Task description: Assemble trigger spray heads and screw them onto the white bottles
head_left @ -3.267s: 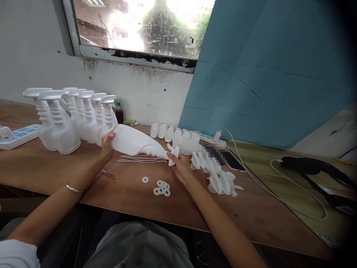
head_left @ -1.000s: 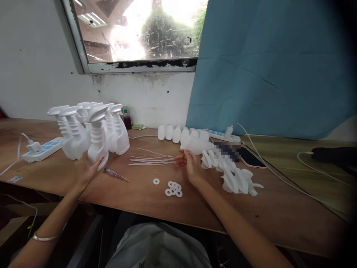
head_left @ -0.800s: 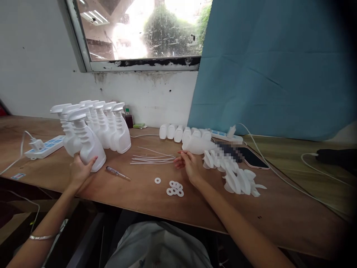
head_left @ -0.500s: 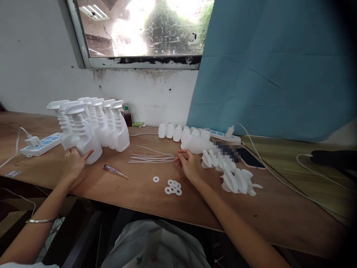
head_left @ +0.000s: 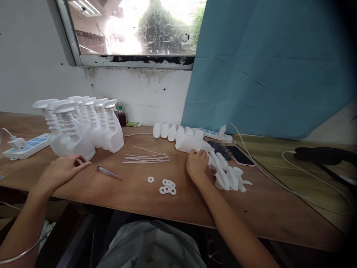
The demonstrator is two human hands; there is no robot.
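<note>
A cluster of white spray bottles with trigger heads stands at the left of the wooden table. My left hand hovers just in front of them, fingers apart, holding nothing. My right hand rests on the near end of a row of white trigger heads lying on the table; whether the fingers grip one I cannot tell. A capless white bottle lies just behind that hand. Thin white tubes and white washers lie between my hands.
A small screwdriver lies near my left hand. Power strips sit at the far left and by the blue sheet. A phone, a white cable, a black tool and a row of small white bottles lie further back.
My left hand set the finished spray bottle upright among the others and let go. My right hand moved right from the tubes onto the row of trigger heads.
</note>
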